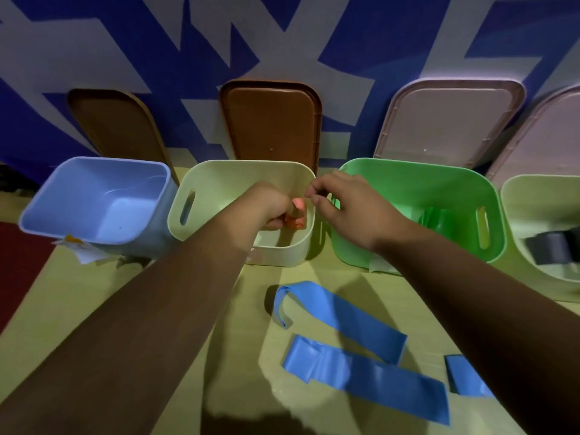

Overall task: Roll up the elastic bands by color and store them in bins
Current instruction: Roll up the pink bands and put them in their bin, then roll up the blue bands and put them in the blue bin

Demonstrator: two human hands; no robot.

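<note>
Now the left hand [270,205] pinches the orange roll [295,221] low inside the cream bin [219,166]; the right hand [345,211] hovers loose alongside.

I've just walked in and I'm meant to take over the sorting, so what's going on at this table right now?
A person is sorting elastic bands into bins. Their left hand grips a rolled orange elastic band inside the cream plastic bin; the right hand hovers beside it, holding nothing. A green roll sits in the green plastic bin, and a dark roll in the far-right bin. Flat blue elastic bands lie unrolled on the table.
</note>
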